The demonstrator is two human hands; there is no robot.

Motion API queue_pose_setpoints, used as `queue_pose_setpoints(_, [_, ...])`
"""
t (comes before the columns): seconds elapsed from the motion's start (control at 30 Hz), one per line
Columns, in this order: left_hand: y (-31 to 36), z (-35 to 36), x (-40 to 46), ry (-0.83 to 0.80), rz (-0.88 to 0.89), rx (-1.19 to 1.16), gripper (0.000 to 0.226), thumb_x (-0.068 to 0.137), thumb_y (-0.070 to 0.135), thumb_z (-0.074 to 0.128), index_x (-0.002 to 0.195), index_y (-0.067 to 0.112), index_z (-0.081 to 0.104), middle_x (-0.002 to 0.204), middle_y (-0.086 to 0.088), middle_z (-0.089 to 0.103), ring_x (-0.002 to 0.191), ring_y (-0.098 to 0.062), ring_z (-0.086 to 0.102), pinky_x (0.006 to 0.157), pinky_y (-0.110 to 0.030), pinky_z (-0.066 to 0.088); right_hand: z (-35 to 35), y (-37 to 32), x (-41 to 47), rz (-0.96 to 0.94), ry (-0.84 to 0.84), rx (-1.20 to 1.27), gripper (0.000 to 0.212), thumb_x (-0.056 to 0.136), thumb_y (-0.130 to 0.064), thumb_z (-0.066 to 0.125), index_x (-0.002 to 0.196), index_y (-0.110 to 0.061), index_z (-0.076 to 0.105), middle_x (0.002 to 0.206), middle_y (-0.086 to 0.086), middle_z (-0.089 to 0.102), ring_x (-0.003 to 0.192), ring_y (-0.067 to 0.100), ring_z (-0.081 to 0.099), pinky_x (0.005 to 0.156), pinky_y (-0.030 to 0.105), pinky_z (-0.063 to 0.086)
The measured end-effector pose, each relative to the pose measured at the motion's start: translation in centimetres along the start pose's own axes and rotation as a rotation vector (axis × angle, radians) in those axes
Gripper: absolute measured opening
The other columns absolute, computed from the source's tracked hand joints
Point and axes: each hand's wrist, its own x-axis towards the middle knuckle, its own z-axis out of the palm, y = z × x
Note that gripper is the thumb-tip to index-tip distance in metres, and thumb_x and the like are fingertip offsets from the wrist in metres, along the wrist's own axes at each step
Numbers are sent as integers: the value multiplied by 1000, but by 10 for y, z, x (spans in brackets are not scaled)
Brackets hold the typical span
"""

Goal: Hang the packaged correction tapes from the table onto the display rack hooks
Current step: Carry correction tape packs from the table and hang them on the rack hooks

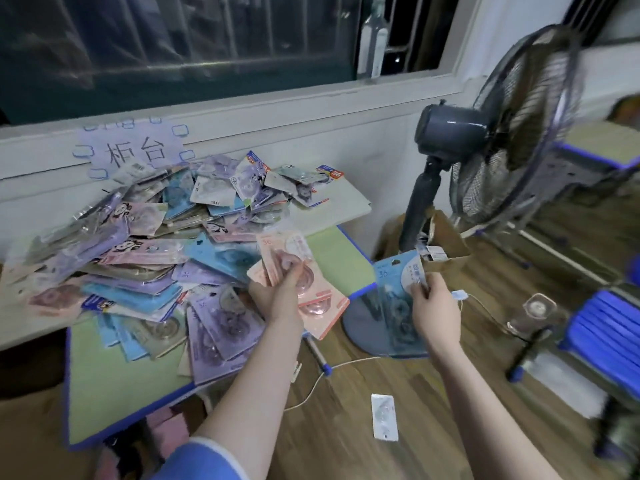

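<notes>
Lying heaped on the tabletop [104,393] at left: a loose pile [156,244] of packaged correction tapes in purple, blue and pink, cards overlapping and pointing every way. Behind the heap, taped to the wall, a paper sign [133,148] with handwritten characters, under a dark window [180,46].

Centre: left hand [277,294], fingers curled round pink packs [294,271] at the tabletop's right edge. One pink card stands with its long axis tilted up and left, printed "36" at top; another fans down and right beneath the hand, overhanging the edge.

Right of that: right hand [433,306] pinching a blue pack [398,292] at its upper right side, thumb on the face. Long axis near vertical, "36" end uppermost, lower end hanging below the hand, clear of the tabletop and in front of the fan base.

Below, on the wood floor [450,410]: one pale pack [384,417] lying flat, long axis roughly toward the camera; a white cable [346,363] nearby.

Right: standing fan [502,133], cardboard box [446,247] behind its pole, a clear jar [535,315], blue stool [606,327].
</notes>
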Motion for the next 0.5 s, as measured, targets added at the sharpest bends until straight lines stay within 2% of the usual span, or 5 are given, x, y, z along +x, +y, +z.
queue_pose_setpoints(0.07, [-10, 16, -15, -54, -18, 27, 42, 70, 1, 82, 103, 15, 59, 118, -11, 67, 103, -22, 65, 93, -40, 53, -20, 14, 1, 30, 45, -8, 12, 96, -20, 43, 101, -11, 49, 104, 16, 62, 95, 39, 53, 69, 36, 32])
queue_pose_setpoints(0.2, [-38, 55, -65, -237, -31, 67, 48, 68, 3, 83, 98, 24, 52, 109, -4, 67, 97, -24, 67, 88, -49, 56, -73, 54, 3, 86, 162, 26, 9, 96, -19, 45, 93, -11, 46, 100, 18, 63, 84, 36, 51, 69, 38, 34])
queue_pose_setpoints(0.3, [-62, 88, -123, -390, -59, 190, 54, 71, 10, 83, 104, 27, 44, 111, -1, 64, 94, -22, 64, 84, -40, 55, -130, 98, 1, 148, 269, 40, 10, 96, -21, 44, 99, -12, 48, 103, 13, 63, 92, 36, 55, 71, 36, 34])
queue_pose_setpoints(0.4, [-97, 123, -197, -541, 0, 317, 52, 68, 19, 85, 104, 27, 48, 109, 1, 66, 90, -18, 63, 83, -37, 53, -202, 154, -8, 202, 388, 46, 11, 96, -21, 44, 96, -11, 49, 95, 11, 61, 89, 35, 54, 68, 35, 31])
queue_pose_setpoints(0.5, [-135, 158, -294, -725, 41, 337, 51, 71, 12, 84, 105, 22, 47, 107, 3, 62, 93, -16, 60, 74, -28, 50, -285, 221, -25, 282, 517, 44, 14, 95, -22, 45, 98, -10, 51, 95, 13, 62, 93, 36, 55, 70, 36, 33])
